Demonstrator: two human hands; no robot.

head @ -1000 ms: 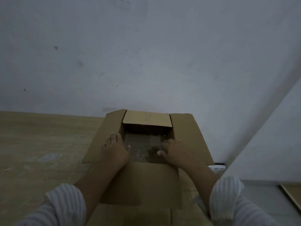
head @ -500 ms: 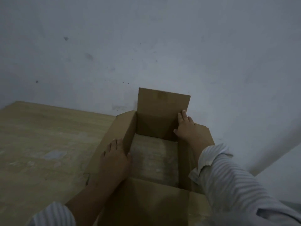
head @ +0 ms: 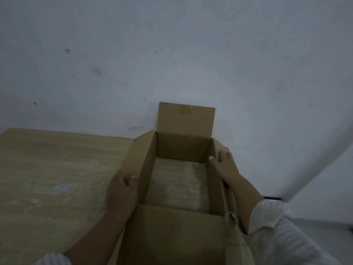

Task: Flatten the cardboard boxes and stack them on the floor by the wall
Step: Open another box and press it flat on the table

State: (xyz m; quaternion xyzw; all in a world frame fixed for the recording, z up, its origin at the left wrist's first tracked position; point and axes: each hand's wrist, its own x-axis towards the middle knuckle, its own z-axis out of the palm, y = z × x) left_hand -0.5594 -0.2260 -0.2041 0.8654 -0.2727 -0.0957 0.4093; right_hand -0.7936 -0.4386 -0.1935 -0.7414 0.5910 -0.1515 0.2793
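A brown cardboard box (head: 145, 159) stands open on the wooden floor against the wall, and the floor shows through its open bottom. Its far flap (head: 186, 119) stands upright against the wall, and the near flap (head: 179, 232) lies toward me. My left hand (head: 122, 190) grips the left side flap from outside, thumb over its edge. My right hand (head: 224, 165) rests on the right side wall near the far corner, thumb inside and fingers over the outer flap.
A grey-white wall (head: 172, 54) runs right behind the box. Wooden floor (head: 47, 178) spreads to the left. At the right a second wall (head: 324, 178) meets the first at a corner, with a small dark object (head: 273, 197) at its foot.
The far flap was lifted from folded-in to upright. My right hand slid back from the far flap to the right wall. My left hand shifted onto the left flap's outer side.
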